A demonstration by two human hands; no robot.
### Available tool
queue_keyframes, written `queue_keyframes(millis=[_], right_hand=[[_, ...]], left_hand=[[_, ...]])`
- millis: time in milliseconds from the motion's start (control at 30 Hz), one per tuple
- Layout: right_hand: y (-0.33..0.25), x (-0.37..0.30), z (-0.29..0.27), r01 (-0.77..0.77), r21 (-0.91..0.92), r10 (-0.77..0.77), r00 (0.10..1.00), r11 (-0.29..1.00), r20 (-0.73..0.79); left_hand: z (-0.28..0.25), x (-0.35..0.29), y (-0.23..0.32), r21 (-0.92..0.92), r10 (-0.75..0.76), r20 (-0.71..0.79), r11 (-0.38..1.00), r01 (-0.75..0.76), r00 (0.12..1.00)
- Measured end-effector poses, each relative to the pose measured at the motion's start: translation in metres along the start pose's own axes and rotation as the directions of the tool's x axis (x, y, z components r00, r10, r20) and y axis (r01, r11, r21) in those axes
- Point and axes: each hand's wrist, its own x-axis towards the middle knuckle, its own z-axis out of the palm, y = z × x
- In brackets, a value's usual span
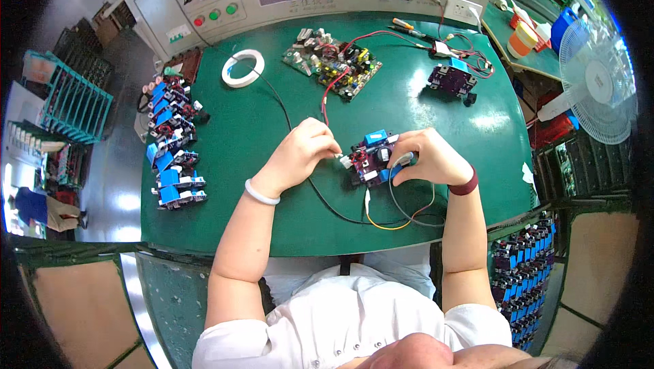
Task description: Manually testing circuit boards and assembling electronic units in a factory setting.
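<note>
Head view, bench: a green workbench fills the middle; its near part is likely left for hand work, since the bigger items sit farther back.
Control panel: a pale control panel with red displays, knobs and buttons stands along the far edge, readable above the work.
Left-side row: small boards with blue parts are lined up at the bench's left edge, probably to keep them together and off the working area.
Open circuit board: a large circuit board lies beyond the hands, perhaps there so that its red lead can reach them.
Left hand: this hand angles inward from the lower left, wrist raised, thumb and fingertips brought close together beside the white connector; I cannot tell whether they pinch it.
Right hand: the other hand arches over from the right, forearm nearly upright in view, fingers partly open and curled round the board's right end, seemingly steadying it.
Small purple board: this board sits between both hands, near the bench's middle, its connector side facing the left fingertips.
Grey cable: its end lies among the right fingers; whether gripped is unclear.
Yellow wire: it loops on the bench below the board.
</note>
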Motion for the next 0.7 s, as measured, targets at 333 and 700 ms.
queue_keyframes(millis=[333,700], right_hand=[[-0.036,0.037,0.044,0.147,-0.219,-0.199,0.951,0.965,-0.239],[-0.028,0.043,0.056,-0.016,-0.160,-0.024,0.968,0.987,-0.250]], left_hand=[[-0.010,-0.007,-0.007,-0.008,-0.067,-0.180,0.998,0.066,0.981],[-0.005,-0.008,-0.009,-0.027,-0.037,-0.232,0.999,0.031,0.972]])
